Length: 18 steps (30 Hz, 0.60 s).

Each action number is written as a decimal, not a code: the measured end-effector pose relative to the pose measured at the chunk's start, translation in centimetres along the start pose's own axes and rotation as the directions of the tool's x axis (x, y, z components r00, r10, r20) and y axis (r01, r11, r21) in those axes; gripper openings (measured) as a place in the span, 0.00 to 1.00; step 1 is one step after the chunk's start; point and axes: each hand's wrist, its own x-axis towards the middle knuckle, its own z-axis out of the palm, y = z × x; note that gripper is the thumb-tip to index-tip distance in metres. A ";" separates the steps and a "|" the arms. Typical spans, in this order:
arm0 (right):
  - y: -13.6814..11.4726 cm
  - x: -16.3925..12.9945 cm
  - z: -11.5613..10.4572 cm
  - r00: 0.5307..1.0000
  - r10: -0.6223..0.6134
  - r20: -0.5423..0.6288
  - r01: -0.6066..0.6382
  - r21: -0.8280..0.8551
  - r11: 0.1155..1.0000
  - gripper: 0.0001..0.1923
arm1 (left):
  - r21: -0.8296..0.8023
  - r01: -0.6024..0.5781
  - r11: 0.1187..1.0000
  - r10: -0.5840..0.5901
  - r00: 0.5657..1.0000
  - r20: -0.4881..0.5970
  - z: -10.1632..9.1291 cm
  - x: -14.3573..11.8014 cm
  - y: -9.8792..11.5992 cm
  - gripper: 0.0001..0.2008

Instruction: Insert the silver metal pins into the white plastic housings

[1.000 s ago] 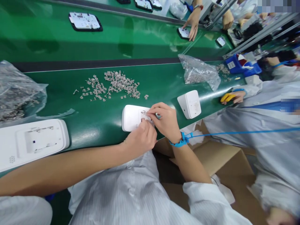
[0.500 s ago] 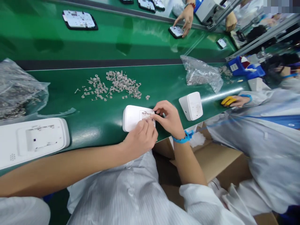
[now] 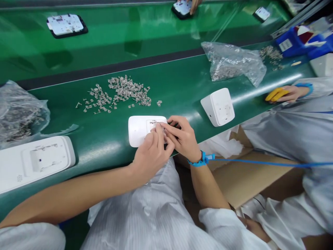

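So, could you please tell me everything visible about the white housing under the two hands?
The white housing, smooth and plastic-looking, has rounded corners and a recess with small metallic-looking details. It lies recess-up on the green surface. The left hand and right hand partly cover it, fingers at the recess.

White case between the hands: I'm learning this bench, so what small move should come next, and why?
Probably a gentle fingertip press into the recess of the case: fingers of the left hand and right hand meet over it, and loose metal parts lie nearby. Whether one is pinched there is hidden.
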 end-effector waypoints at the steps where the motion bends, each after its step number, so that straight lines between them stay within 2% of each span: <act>1: 0.0 0.0 0.0 1.000 0.002 0.001 -0.002 0.001 1.000 0.19 | -0.007 0.004 1.000 -0.004 1.000 0.003 0.0 0.0 0.0 0.11; 11: 0.0 0.0 0.0 1.000 -0.020 0.006 0.020 -0.010 1.000 0.19 | 0.122 -0.026 0.992 0.030 0.999 -0.034 0.2 0.0 0.0 0.09; 18: -0.3 0.1 -0.2 0.999 -0.023 0.030 0.024 -0.045 0.999 0.18 | -0.040 0.007 0.999 -0.008 1.000 -0.019 0.6 -0.2 0.1 0.09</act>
